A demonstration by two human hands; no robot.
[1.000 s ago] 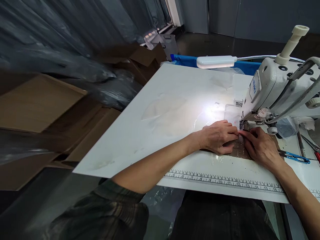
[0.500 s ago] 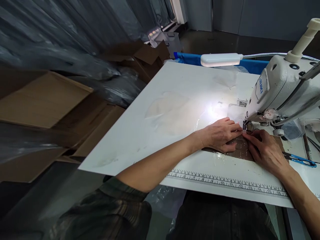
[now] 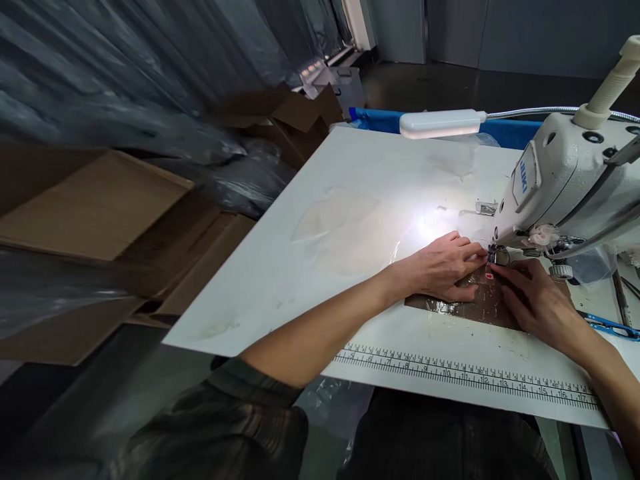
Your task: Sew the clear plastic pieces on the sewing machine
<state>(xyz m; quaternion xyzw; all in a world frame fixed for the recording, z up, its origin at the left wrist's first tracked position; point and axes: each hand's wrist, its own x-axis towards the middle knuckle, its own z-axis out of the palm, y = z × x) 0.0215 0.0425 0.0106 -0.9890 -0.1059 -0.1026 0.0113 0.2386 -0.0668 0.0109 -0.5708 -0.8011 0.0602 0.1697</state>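
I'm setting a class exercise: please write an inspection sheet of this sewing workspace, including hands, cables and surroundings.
Surface: white table with ruler markings along its near edge; shiny brown patch below the machine.
Job's things: sewing machine; small piece with a red mark by the presser foot.
Clutter: blue-handled tool, cut off by the picture edge.
Hands: left hand and right hand have fingertips close to the presser foot; grip unclear.
Cables: flexible metal neck joined to a white lamp.
Surroundings: cardboard box and grey sheeting, left.

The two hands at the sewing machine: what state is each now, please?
Left hand: partly curled beside the presser foot; grip cannot be told.
Right hand: partly open, at a small red-marked piece; grip cannot be told.
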